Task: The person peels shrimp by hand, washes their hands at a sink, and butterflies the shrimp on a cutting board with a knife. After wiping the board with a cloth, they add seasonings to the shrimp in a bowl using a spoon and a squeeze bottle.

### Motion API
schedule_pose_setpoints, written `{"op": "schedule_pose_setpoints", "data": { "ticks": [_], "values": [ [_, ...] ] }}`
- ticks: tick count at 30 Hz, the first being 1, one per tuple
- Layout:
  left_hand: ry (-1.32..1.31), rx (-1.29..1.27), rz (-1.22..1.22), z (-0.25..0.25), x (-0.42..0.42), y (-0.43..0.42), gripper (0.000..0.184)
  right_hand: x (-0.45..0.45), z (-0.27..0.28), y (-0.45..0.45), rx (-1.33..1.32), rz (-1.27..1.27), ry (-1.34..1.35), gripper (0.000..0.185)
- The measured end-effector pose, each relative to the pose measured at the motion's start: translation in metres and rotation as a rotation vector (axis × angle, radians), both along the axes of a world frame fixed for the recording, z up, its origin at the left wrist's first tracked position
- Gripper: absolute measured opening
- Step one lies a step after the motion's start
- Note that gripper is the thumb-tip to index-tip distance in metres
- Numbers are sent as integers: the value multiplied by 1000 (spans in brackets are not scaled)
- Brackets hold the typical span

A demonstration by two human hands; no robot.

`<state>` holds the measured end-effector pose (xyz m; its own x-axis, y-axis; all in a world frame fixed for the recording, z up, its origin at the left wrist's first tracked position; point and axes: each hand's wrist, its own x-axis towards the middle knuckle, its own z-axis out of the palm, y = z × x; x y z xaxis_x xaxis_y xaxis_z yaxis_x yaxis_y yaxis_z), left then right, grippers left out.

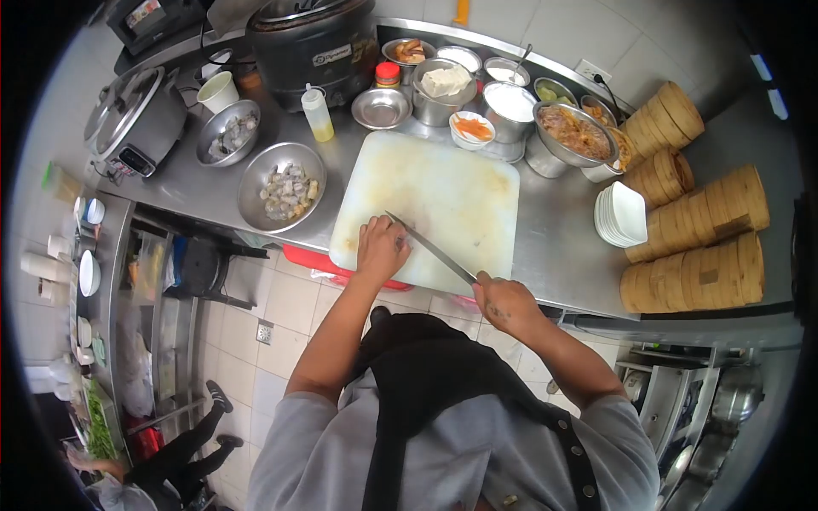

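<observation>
A long knife [433, 249] lies slantwise over the white cutting board [443, 175], its tip pointing up and left. Its handle is in my right hand [504, 301], fingers wrapped round it, at the board's lower right edge. My left hand [382, 247] rests on the board's lower left part, fingers bent beside the knife tip; a small greyish piece shows partly under them, too hidden to name. Left of the board stands a metal bowl [253, 192] with shrimp pieces [288, 192]. Another metal bowl [206, 153] behind it holds more greyish pieces.
Behind the board are a squeeze bottle [317, 115], an empty metal bowl [381, 109], a carrot bowl [473, 129] and a large meat bowl [573, 132]. White dishes [620, 215] and bamboo steamers [694, 277] stand right. Another person's legs [183, 443] show lower left.
</observation>
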<state>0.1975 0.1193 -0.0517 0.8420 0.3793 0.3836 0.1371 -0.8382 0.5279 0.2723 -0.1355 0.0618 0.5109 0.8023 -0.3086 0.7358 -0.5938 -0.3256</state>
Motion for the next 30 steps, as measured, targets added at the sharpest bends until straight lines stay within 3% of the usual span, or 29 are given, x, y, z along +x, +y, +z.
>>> {"op": "schedule_pose_setpoints", "data": {
  "ticks": [7,9,12,18,25,30],
  "values": [
    [-57,-40,-13,-8,1,5,17,1,10,-1,-107,35,36,23],
    [-56,-55,-6,-10,1,8,17,3,-15,6,9,72,48,23],
    [-28,-57,6,-9,-1,8,19,3,-75,42,-23,-2,41,25],
    [38,-89,-1,-10,-12,5,24,15,-63,35,55,-72,153,24],
    [39,-209,120,-15,-30,-7,19,9,-37,26,26,-66,14,24],
    [-18,-191,117,-15,-29,-6,16,-8,-15,19,-6,125,-57,26]
  ]
}}
